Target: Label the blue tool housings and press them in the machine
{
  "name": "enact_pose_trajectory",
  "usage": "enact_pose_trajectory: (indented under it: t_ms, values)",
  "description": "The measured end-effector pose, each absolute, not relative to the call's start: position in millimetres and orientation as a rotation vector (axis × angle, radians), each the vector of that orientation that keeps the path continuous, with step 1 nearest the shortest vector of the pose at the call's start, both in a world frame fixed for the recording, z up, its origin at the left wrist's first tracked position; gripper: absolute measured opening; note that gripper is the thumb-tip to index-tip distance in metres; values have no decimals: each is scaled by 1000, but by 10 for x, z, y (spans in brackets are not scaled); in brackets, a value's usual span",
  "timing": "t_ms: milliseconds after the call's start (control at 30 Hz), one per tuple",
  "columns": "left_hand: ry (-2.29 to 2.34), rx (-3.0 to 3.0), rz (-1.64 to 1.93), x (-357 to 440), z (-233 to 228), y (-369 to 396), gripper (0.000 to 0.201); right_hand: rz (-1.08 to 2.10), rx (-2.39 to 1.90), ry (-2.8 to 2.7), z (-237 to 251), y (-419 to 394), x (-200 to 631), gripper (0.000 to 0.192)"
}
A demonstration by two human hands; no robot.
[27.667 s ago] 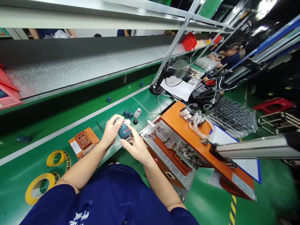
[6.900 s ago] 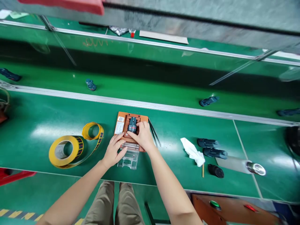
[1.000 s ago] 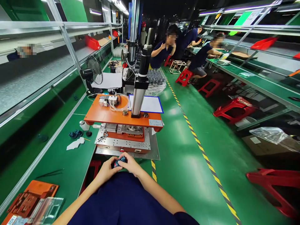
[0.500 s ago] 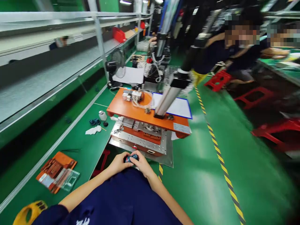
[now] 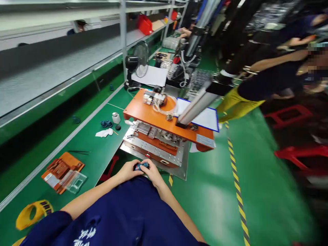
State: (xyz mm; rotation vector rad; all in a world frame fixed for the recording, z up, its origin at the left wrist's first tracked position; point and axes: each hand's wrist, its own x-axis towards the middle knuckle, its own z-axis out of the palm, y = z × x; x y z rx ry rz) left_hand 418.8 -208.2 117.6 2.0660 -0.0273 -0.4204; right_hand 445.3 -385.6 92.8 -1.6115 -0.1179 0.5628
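Fingers of left hand and right hand clasp a small blue part (mostly hidden, shape unclear) before the orange press.

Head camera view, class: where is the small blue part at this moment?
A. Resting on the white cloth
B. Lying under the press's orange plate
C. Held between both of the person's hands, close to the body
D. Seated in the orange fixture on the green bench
C: the small blue part sits between the left hand and the right hand, just in front of the person's torso, apart from the orange fixture.
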Motion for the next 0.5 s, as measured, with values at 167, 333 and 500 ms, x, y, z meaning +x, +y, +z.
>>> enact_pose_trajectory:
  t_ms: [167, 333, 500]
  values:
    - [-107, 2076, -480, 4249, 1085, -2067, 44, 521, -1606, -40, 969, -3871, 4438, 25]
    - [-144, 2090, -506, 4287, 1039, -2100, 45, 480, -1599, 14, 989, -3930, 4394, 20]
    - [-193, 2117, -535, 4308, 1030, -2132, 46, 457, -1586, 19, 989, -3986, 4364, 19]
